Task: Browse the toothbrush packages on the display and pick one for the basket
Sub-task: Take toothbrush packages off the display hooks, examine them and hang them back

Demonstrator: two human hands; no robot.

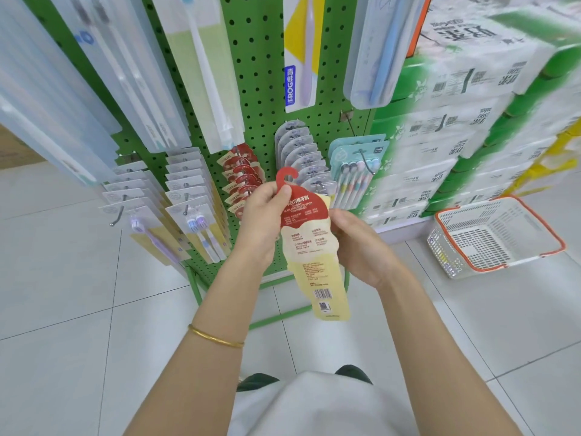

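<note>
Toothbrush pack (314, 256) hangs mid-frame: left hand (261, 218) pinches its red top, right hand (361, 247) holds its side. It reads "CHOCOLATE STICK TOOTHBRUSH". Basket (534, 212) sits at the right.

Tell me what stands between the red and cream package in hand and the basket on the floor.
Nothing visible. The left hand and right hand hold the toothbrush package; the basket sits open-topped on the floor to the right, only bare floor between.

The toothbrush package (309, 247) is held between left hand (264, 221) and right hand (358, 247) before the pegboard display (251, 73), and the basket (490, 215) is set on the floor (94, 309) to the right.
</note>
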